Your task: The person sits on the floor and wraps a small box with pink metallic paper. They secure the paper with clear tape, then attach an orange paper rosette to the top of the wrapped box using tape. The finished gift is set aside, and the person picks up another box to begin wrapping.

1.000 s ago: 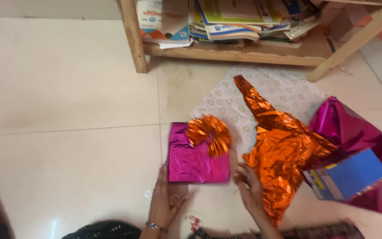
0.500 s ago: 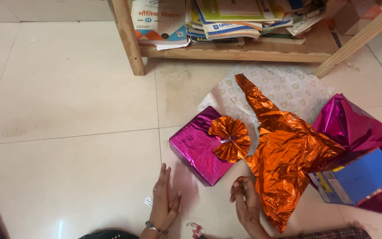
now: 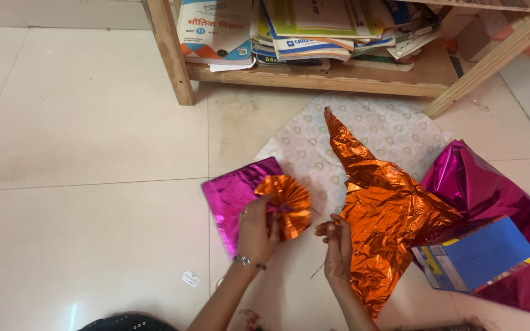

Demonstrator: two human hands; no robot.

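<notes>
At the frame's centre we rest our left hand (image 3: pixel 257 234) flat, grip open, on the pink box (image 3: pixel 235 197), fingers touching its orange bow (image 3: pixel 286 205). Our right hand (image 3: pixel 337 244), loosely curled and holding nothing we can see, sits just beside the orange foil (image 3: pixel 387 211) on the floor (image 3: pixel 87 153).

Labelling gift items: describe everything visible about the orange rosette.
The orange rosette is a pleated fan-shaped bow of shiny, crinkled foil. It lies on top of the magenta foil-wrapped box, near its right edge, on the floor. The left hand rests over its lower left part, hiding it; the right hand hovers apart.
</notes>
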